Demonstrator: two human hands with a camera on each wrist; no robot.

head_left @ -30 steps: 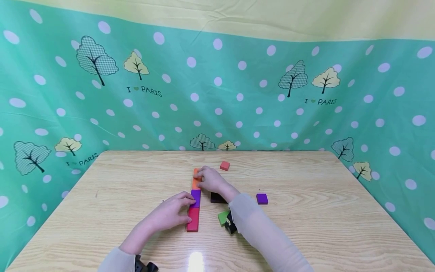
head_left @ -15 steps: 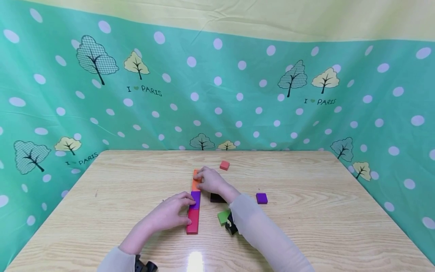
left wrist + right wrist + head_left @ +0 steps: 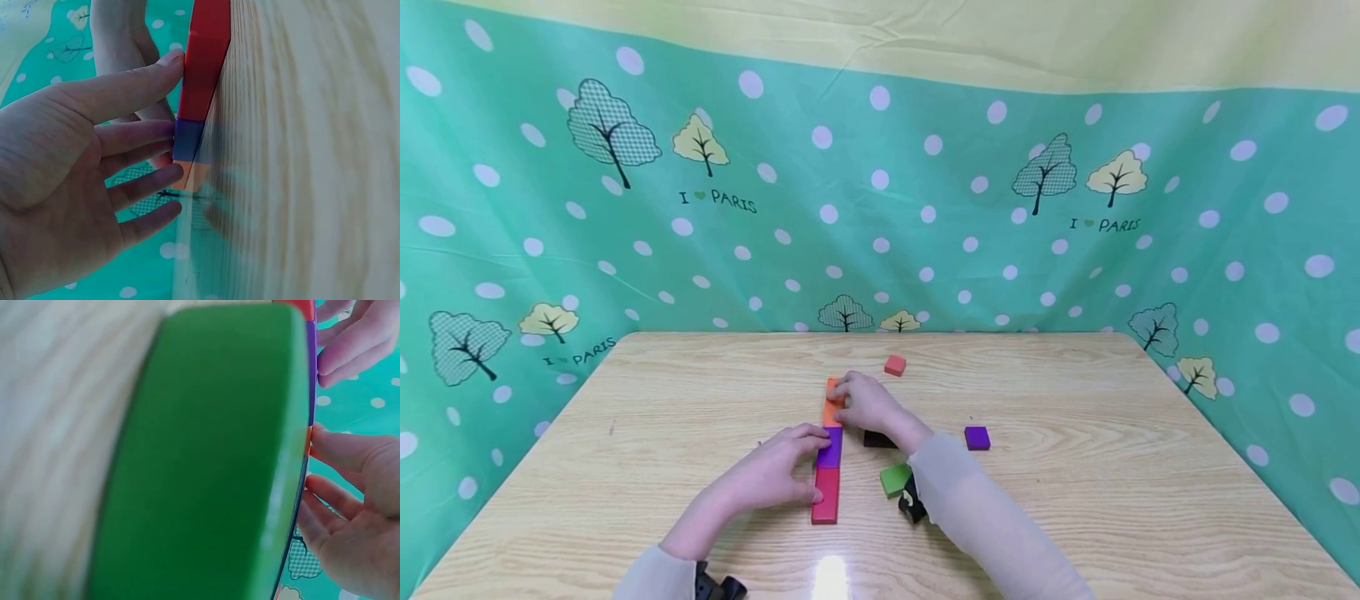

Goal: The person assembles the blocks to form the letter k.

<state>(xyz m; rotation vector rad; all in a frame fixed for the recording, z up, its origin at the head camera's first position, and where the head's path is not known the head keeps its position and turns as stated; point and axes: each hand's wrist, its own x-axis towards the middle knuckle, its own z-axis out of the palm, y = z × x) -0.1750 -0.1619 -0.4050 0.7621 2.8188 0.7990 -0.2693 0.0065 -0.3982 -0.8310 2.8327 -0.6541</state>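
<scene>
In the head view an orange block (image 3: 830, 413), a purple block (image 3: 831, 454) and a red block (image 3: 826, 506) lie end to end in a row pointing away from me. My left hand (image 3: 775, 468) is at the row's left side, thumb touching the red block, fingertips on the purple one. Its fingers look spread and fairly straight in the left wrist view. At the far end my right hand (image 3: 871, 404) rests its thumb and fingertips on the orange block, partly covering it; the right wrist view shows those fingers loosely bent.
A black block (image 3: 879, 440) is partly hidden beneath the right forearm, with a green block (image 3: 894, 481) nearer me. A purple square block (image 3: 977, 437) lies to the right and a small red block (image 3: 895, 365) behind. A patterned green cloth (image 3: 925, 275) hangs behind the table.
The row of orange, purple and red blocks has slid a little toward me, the right hand shifting slightly the same way. My left hand stays almost where it was.
</scene>
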